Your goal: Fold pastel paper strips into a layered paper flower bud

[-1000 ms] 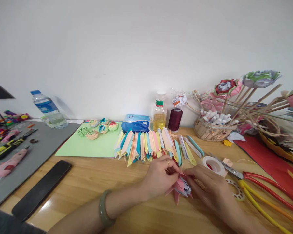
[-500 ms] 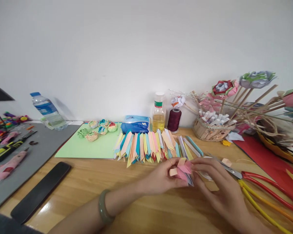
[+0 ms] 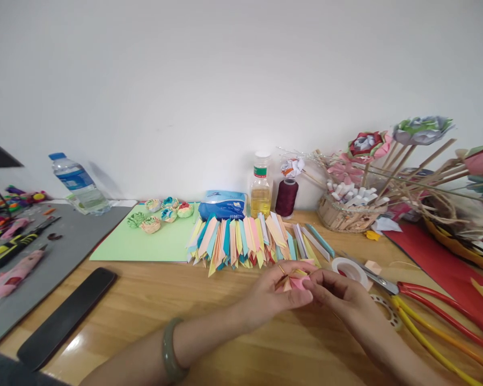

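Note:
Between my two hands is a small folded-paper piece (image 3: 298, 282) in pink, peach and yellow, partly hidden by my fingers. My left hand (image 3: 282, 292) is closed round it, the thumb pressed along its near side. From the right, my right hand (image 3: 338, 292) pinches at its edge with thumb and forefinger. Just beyond my hands lies a dense row of folded paper strips (image 3: 241, 241) in several colours. A white tape roll (image 3: 350, 272) and a pair of scissors (image 3: 390, 287) with red and yellow handles lie close to my right hand.
A black phone-like slab (image 3: 68, 316) lies at the left. Small paper rosettes rest on a green sheet (image 3: 145, 249). Along the wall stand a tissue pack (image 3: 222, 205), an oil bottle (image 3: 261, 198), maroon thread (image 3: 286, 198) and a basket (image 3: 350, 214) near paper flowers.
My right hand has moved in closer to my left, its fingers now pinching the paper piece. The piece has turned and is more covered. The tape rolls show more fully.

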`<act>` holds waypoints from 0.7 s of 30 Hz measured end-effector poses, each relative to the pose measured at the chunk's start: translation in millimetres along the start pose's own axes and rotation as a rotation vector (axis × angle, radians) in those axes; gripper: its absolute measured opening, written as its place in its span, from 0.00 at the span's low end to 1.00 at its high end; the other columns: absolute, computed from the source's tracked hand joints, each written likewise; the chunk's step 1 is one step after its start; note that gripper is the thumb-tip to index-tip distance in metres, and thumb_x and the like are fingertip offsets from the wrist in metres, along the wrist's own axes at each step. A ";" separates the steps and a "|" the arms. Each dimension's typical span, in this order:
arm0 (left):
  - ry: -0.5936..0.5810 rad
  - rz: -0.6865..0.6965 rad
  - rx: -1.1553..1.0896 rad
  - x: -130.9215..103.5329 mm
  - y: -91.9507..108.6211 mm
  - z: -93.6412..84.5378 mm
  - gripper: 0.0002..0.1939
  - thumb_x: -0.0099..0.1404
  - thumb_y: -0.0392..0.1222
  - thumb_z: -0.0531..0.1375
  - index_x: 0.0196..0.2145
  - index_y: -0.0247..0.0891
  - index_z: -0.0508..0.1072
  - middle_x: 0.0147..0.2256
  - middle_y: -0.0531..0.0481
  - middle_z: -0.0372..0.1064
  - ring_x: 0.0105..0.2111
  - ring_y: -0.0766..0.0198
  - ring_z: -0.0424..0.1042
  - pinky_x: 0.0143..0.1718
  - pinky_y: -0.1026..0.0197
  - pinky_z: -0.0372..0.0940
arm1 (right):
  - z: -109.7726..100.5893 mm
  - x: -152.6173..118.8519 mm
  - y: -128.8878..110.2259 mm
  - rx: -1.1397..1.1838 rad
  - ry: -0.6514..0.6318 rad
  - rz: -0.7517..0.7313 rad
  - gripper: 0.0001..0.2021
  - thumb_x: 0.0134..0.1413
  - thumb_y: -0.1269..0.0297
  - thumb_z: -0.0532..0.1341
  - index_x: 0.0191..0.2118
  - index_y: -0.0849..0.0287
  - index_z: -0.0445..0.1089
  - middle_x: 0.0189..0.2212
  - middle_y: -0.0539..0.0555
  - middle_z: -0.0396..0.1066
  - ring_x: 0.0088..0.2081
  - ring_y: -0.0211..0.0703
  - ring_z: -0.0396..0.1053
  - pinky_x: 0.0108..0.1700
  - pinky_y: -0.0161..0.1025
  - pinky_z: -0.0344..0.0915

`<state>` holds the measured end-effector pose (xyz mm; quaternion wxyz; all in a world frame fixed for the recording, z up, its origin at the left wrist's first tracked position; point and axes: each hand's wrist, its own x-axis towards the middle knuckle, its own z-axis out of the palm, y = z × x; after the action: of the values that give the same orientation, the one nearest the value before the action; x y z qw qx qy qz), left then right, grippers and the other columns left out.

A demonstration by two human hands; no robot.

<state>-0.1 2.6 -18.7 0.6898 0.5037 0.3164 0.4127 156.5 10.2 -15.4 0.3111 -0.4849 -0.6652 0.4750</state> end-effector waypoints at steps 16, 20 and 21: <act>0.295 0.017 -0.264 7.5 -9.3 0.3 0.13 0.52 0.48 0.60 0.26 0.34 0.70 0.26 0.52 0.66 0.28 0.69 0.64 0.32 0.66 0.58 | 3.1 0.0 -3.2 -0.030 -0.080 -0.015 0.17 0.51 0.50 0.52 0.22 0.58 0.58 0.19 0.46 0.54 0.23 0.35 0.53 0.24 0.33 0.50; 0.286 -0.038 -0.287 7.7 -7.7 -2.6 0.13 0.50 0.47 0.61 0.25 0.33 0.71 0.23 0.52 0.64 0.25 0.70 0.63 0.29 0.66 0.57 | 2.1 2.3 2.2 -0.050 -0.106 -0.008 0.17 0.52 0.51 0.51 0.21 0.58 0.57 0.18 0.46 0.54 0.21 0.35 0.53 0.23 0.33 0.50; 0.265 -0.060 -0.298 7.6 -6.9 -3.5 0.12 0.50 0.46 0.62 0.25 0.33 0.71 0.22 0.53 0.63 0.24 0.71 0.62 0.28 0.67 0.57 | 1.5 2.8 4.0 -0.059 -0.105 0.001 0.17 0.52 0.51 0.51 0.20 0.58 0.57 0.18 0.46 0.54 0.21 0.35 0.54 0.23 0.33 0.51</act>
<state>2.2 9.8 -26.5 0.7209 0.3276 0.3549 0.4970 155.6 12.6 -19.8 0.2611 -0.4687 -0.6942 0.4799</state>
